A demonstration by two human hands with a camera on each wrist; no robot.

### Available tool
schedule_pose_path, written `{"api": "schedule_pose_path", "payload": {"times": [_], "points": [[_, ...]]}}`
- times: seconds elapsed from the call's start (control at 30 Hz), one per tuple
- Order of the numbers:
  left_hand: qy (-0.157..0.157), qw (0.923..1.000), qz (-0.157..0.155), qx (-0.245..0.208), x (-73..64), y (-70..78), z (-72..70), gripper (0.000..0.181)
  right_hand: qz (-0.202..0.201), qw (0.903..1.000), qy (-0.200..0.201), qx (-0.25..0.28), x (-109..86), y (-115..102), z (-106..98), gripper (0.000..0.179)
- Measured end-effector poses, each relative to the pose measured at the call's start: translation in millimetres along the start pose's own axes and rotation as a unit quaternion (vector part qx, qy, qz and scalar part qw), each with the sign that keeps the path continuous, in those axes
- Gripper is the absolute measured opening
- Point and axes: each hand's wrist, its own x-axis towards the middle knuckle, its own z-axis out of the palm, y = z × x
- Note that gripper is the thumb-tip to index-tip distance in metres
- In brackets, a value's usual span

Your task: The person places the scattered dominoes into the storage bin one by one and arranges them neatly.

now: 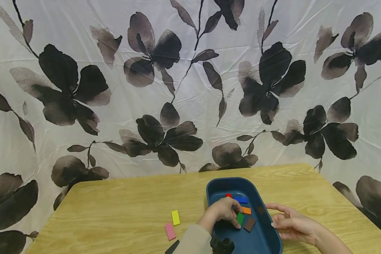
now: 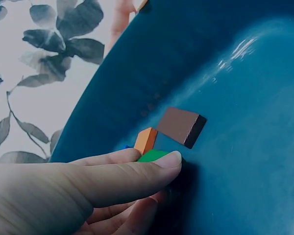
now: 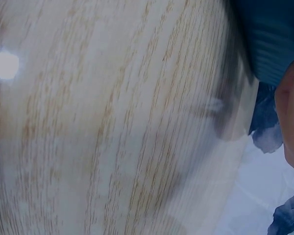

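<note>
Fingers of the left hand (image 1: 223, 211) pinch the green block (image 1: 240, 218), down inside the blue tray (image 1: 254, 241)! On the right hand (image 1: 298, 225), they're spread at the tray's outer side. Left of the tray, pink block (image 1: 170, 231) on the surface (image 1: 114, 211), yellow block (image 1: 175, 218) beyond. Inside: brown block (image 1: 249, 224), orange block (image 1: 247, 210), blue block (image 1: 241, 200), red block (image 1: 228, 195). Behind, flowered cloth (image 1: 203, 81).

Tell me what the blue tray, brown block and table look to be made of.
Blue tray: probably moulded plastic, smooth with a slight sheen; light streaks glint along its inner curve.
Brown block: perhaps painted wood, though plastic is possible; its colour is even and its edges crisp.
Table: wood or wood-look laminate, glossy; grain lines show, and a bright light reflects in it.
</note>
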Motion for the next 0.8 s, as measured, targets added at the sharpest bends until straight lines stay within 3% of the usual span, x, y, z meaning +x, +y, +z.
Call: {"api": "schedule_pose_path", "payload": {"times": [0.6,0.67,0.8], "points": [[0.002,0.9999,-0.008,-0.014,-2.6,1.6,0.5,0.027,0.009,0.9999,-0.009,0.007,1.7,-1.8,3.0,0.044],[-0.002,0.9997,0.001,-0.025,-2.7,2.1,-0.1,0.028,0.009,0.9999,-0.010,0.008,1.3,-1.8,3.3,0.044],[-0.009,0.9955,0.031,-0.089,-0.4,4.4,-3.2,0.030,0.008,0.9999,-0.011,0.007,1.0,-2.6,3.3,0.043]]}}
